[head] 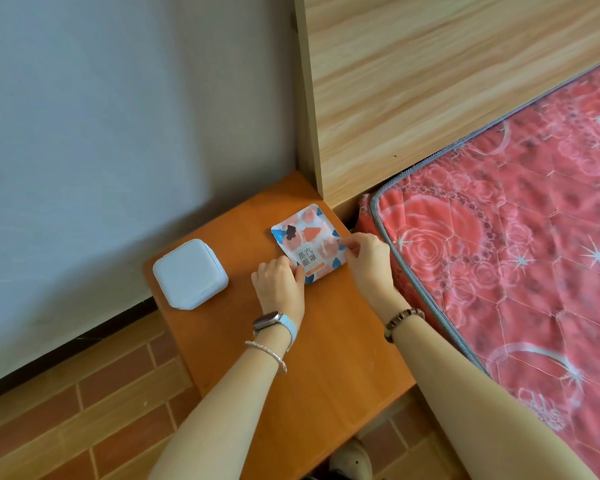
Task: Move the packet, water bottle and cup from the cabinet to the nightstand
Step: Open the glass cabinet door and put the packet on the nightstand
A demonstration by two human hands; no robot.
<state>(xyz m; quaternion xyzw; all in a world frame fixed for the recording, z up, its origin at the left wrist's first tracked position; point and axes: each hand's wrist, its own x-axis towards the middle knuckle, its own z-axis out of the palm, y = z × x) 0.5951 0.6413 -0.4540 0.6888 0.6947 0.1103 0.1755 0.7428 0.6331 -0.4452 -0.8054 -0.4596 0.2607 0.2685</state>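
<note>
A flat packet point(305, 239) with a peach, white and blue print lies on the orange wooden nightstand point(326, 341), near its far right corner. My left hand point(280, 282) pinches the packet's near left corner. My right hand point(366, 258) pinches its right edge. Both hands rest low over the nightstand top. No water bottle or cup is in view.
A pale blue rounded square box point(190, 273) sits on the nightstand's left part, near the grey wall point(118, 133). A wooden headboard point(430, 81) and a bed with a red floral mattress point(516, 254) lie to the right. Brick-pattern floor point(84, 410) is below.
</note>
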